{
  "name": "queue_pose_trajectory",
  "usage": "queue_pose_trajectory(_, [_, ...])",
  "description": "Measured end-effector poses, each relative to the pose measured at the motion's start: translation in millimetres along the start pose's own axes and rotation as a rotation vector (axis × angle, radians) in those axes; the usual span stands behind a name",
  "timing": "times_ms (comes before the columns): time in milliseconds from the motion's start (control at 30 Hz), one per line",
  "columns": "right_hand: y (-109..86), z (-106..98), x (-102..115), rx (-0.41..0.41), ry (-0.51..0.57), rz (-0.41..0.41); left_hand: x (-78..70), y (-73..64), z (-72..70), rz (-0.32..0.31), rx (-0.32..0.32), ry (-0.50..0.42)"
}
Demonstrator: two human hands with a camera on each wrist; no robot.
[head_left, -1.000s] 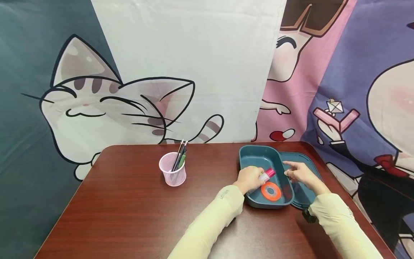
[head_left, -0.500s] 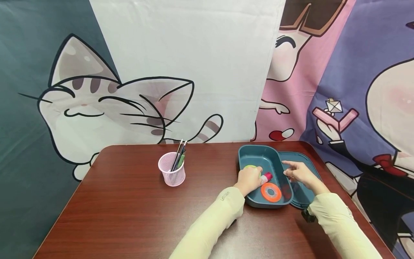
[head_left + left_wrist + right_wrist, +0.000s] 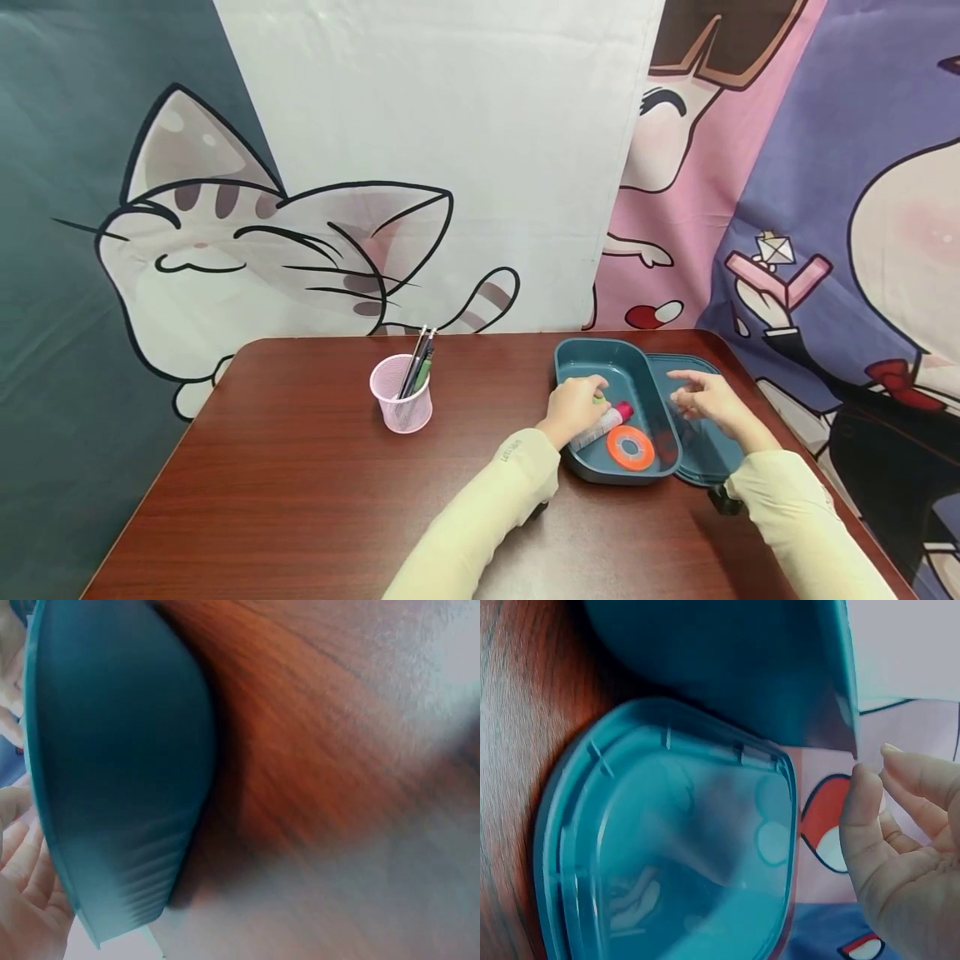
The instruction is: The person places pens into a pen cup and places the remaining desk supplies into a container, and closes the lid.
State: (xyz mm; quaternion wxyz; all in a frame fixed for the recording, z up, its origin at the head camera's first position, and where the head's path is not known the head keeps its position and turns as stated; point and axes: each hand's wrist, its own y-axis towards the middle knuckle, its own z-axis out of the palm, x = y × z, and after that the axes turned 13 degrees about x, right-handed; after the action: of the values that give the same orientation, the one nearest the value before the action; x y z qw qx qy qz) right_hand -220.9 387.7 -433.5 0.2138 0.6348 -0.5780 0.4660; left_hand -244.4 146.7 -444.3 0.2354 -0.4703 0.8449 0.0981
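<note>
My left hand hovers over the left side of a teal box, its fingers loosely bent. Inside lies a glue stick with a pink cap, apart from the fingers. An orange tape roll rests beside it. Something yellow-green shows just below the left fingertips, mostly hidden. In the left wrist view, the box wall covers the contents, and the fingers look relaxed. Above the teal lid, my right hand holds nothing, its thumb and forefinger near the box rim.
A pink mesh pen cup with several pens stands left of the box on the brown table. The lid lies against the box's right side. Behind the table hangs a cartoon-printed cloth.
My left hand has let go of the glue stick, which now lies in the box, and has lifted slightly. My right hand has drawn a little away from the box rim.
</note>
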Motion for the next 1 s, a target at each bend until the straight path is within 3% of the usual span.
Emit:
queue_pose_trajectory(200, [-12.7,-12,-6,-0.057,0.013,-0.027,8.6,-1.1,-10.5,0.026,-0.053,-0.085])
queue_pose_trajectory(400, [-26.2,-20,-14,-0.104,-0.011,-0.052,25.4,-3.6,-16.4,0.086,-0.129,-0.250])
queue_pose_trajectory(667, [-42.7,-25,-33,-0.180,-0.164,0.019,48.1,-6.3,-14.1,0.082,-0.230,-0.357])
queue_pose_trajectory(800, [-51.5,-27,-43,-0.187,-0.200,0.072,56.8,-6.4,-9.9,0.074,-0.227,-0.433])
queue_pose_trajectory(1000, [-62.5,-30,-58,-0.199,-0.247,0.113,62.3,-8.6,-8.0,0.020,-0.159,-0.528])
